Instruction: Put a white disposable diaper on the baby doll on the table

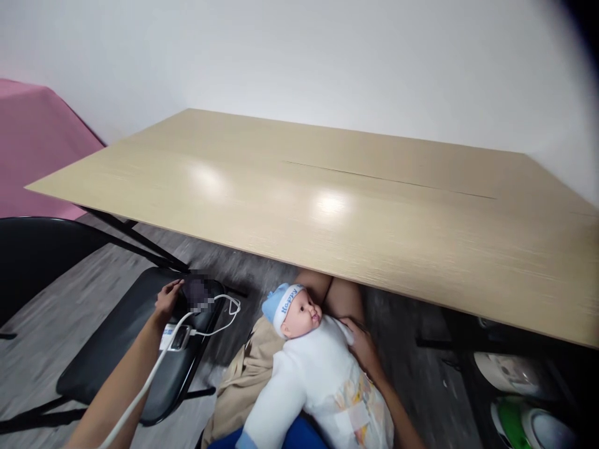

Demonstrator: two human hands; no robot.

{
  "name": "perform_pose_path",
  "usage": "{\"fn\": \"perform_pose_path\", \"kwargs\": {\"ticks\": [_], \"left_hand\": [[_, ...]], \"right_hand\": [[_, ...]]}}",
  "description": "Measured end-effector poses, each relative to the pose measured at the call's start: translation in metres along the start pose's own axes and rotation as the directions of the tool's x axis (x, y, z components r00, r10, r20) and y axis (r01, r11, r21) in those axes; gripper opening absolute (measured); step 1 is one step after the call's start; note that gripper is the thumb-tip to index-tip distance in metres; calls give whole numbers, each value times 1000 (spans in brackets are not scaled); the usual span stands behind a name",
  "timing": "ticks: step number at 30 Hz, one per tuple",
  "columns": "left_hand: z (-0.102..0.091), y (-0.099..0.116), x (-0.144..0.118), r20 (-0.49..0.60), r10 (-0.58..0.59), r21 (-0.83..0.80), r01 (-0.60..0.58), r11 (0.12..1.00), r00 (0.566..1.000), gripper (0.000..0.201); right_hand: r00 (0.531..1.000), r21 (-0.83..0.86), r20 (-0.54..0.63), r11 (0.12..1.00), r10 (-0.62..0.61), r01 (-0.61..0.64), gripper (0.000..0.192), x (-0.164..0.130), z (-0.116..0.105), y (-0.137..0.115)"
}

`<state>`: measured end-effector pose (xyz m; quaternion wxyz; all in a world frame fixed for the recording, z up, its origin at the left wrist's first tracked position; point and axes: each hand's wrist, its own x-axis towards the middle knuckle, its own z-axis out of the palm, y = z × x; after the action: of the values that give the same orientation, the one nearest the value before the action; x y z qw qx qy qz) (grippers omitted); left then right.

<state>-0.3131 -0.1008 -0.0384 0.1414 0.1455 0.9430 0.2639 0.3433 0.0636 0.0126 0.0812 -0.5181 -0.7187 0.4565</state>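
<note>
A baby doll (313, 368) lies on my lap, face up and turned to the right. It wears a blue and white cap (284, 307), a white long-sleeved top and a patterned diaper (362, 411). My right hand (362, 343) holds the doll by its far side, near the arm; part of the hand is hidden. Over the black chair, my left hand (168, 298) has its fingers closed at the edge of a dark, pixelated object (199, 293). What this object is cannot be made out. A white cable (156, 368) runs to it.
A wooden table (262, 187) spans the view in front of me. At left stands a black chair (107, 337) with a small white device (175, 337) on its seat. Pink cloth (37, 143) hangs behind. Green and white items (528, 424) sit under the table at right.
</note>
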Motion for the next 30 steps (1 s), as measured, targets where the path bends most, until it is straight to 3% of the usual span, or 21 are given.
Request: {"fn": "perform_pose_path", "kwargs": {"ticks": [4,12,17,23,30], "left_hand": [[0,6,-6,32,-109,-77,111,991,994,66],[7,3,-8,-5,-158,-98,156,983,987,68],[12,-1,-9,-27,-150,-88,147,985,988,72],[6,-3,-14,12,-83,-111,84,990,996,57],[8,9,-18,-14,-112,-49,112,993,994,77]], "right_hand": [[1000,17,8,1000,14,-14,57,1,2,6],[996,46,56,997,65,-68,59,-3,4,11],[995,51,69,996,72,-75,58,-5,4,11],[999,64,14,997,37,-38,52,-6,3,9],[999,55,15,997,47,-48,54,-7,3,6]]}}
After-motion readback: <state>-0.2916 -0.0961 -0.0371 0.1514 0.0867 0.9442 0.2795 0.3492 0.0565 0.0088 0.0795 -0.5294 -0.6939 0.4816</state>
